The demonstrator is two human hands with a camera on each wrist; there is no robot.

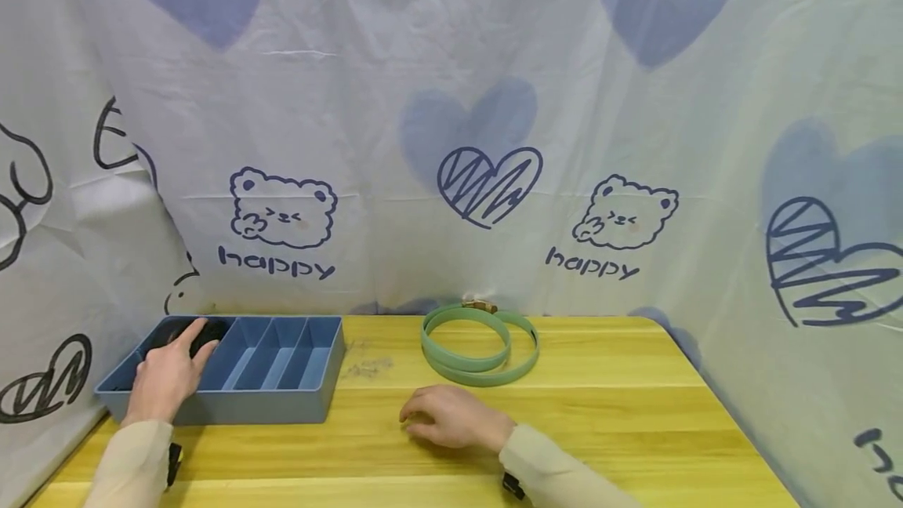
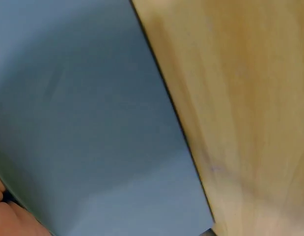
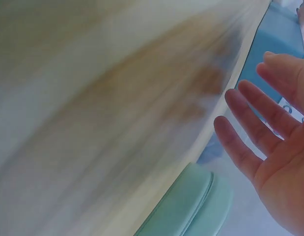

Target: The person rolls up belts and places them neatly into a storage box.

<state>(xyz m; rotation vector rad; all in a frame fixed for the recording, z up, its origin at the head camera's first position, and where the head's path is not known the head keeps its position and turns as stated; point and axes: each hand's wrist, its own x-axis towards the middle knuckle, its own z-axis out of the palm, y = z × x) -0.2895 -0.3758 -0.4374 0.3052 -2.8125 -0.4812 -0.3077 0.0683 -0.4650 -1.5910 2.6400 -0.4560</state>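
My left hand [image 1: 165, 375] reaches over the front wall of a blue-grey divided box [image 1: 254, 408] at the table's left. Its thumb and forefinger grip a black item [image 1: 210, 334] in the box's left part; the hand hides much of it, and I cannot tell its kind. The left wrist view shows the box's smooth outer wall [image 2: 102, 113] up close, with part of the hand at the lower left corner. Near the table's middle, my right hand [image 1: 455, 416] holds nothing, its fingers relaxed and slightly bent. Just behind it lies a loosely coiled green belt [image 1: 469, 376] with a brass-coloured buckle [image 1: 480, 306].
The wooden table [image 1: 600, 414] carries the box and the belt. Slim compartments [image 1: 310, 359] with dividers fill the box's right half. A pale curtain [image 1: 381, 124] printed with hearts and bears hangs behind the table and along both sides.
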